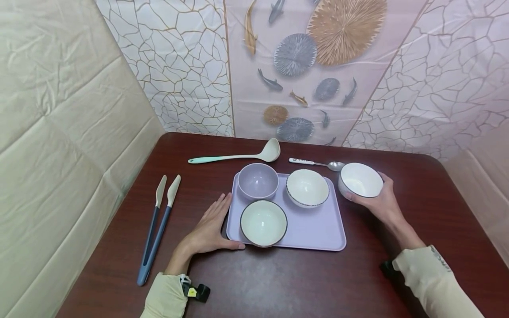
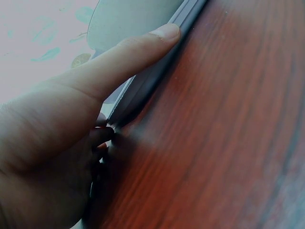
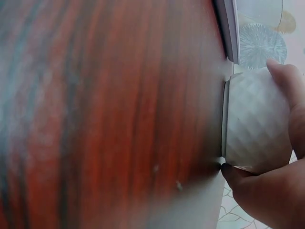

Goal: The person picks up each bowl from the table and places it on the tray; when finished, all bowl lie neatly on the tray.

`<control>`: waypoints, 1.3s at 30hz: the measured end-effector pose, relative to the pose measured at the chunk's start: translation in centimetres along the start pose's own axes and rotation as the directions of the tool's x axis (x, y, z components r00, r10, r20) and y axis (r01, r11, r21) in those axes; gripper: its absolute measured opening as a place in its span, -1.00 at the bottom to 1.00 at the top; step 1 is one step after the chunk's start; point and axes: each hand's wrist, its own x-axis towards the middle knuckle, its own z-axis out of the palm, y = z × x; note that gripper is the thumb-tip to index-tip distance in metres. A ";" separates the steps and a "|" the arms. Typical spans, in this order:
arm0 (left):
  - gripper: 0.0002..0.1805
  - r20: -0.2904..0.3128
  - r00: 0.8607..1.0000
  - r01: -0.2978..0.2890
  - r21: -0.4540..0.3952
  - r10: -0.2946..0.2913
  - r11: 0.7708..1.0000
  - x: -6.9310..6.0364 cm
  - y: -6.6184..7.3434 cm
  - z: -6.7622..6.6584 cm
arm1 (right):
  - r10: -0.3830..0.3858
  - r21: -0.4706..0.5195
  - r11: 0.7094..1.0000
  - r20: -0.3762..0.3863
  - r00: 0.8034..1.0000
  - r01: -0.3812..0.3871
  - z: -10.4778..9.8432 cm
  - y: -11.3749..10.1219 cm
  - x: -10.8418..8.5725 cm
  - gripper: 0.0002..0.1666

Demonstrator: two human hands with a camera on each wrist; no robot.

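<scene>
My right hand (image 1: 381, 203) grips a white bowl (image 1: 361, 180) with a dark rim, just right of the lilac tray (image 1: 314, 229). In the right wrist view the bowl's (image 3: 257, 121) dimpled outer wall sits between thumb and fingers. At the tray's lower left corner my left hand (image 1: 210, 227) is spread, its fingers along the left edge and its thumb by the front edge. Three bowls stand on the tray: a lilac bowl (image 1: 258, 182) at the back left, a white bowl with a patterned rim (image 1: 307, 188) at the back right, and a dark-rimmed pale bowl (image 1: 263, 223) at the front left.
Behind the tray lie a ladle (image 1: 238, 157) with a mint handle and a spoon (image 1: 318, 163) with a white handle. Blue-handled tongs (image 1: 159, 229) lie on the left of the dark wooden table (image 1: 302, 282). Fabric-covered walls (image 1: 191, 66) rise around the back and sides.
</scene>
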 end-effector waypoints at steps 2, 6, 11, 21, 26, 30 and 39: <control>0.48 0.002 1.000 0.002 -0.002 -0.002 1.000 0.0 0.0 0.0 | 0.005 0.003 1.000 -0.006 1.000 -0.005 0.0 -0.1 0.0 0.37; 0.48 0.003 1.000 0.002 0.002 -0.002 1.000 0.0 0.0 0.0 | 0.016 0.015 1.000 -0.014 1.000 -0.016 -0.1 -0.2 0.0 0.36; 0.48 0.003 1.000 -0.003 0.010 0.003 1.000 0.1 -0.1 0.1 | 0.056 0.026 0.998 -0.031 0.998 -0.055 -0.5 -0.3 -0.4 0.35; 0.49 -0.008 1.000 -0.002 0.001 0.002 1.000 0.0 0.0 0.1 | 0.058 -0.061 0.996 -0.015 0.998 -0.059 -2.9 -1.3 -2.9 0.36; 0.49 -0.011 1.000 0.001 0.004 -0.001 1.000 0.0 0.0 0.1 | 0.015 -0.077 0.997 0.008 1.000 -0.014 -3.9 -1.8 -4.6 0.34; 0.49 -0.008 1.000 0.003 0.004 -0.003 1.000 0.0 -0.1 0.1 | -0.032 -0.071 0.997 0.022 0.999 0.033 -4.2 -2.4 -5.9 0.31; 0.48 -0.017 1.000 -0.014 0.006 0.014 1.000 0.1 0.0 0.1 | -0.106 -0.014 0.994 0.100 0.989 0.108 -3.2 -4.1 -9.0 0.31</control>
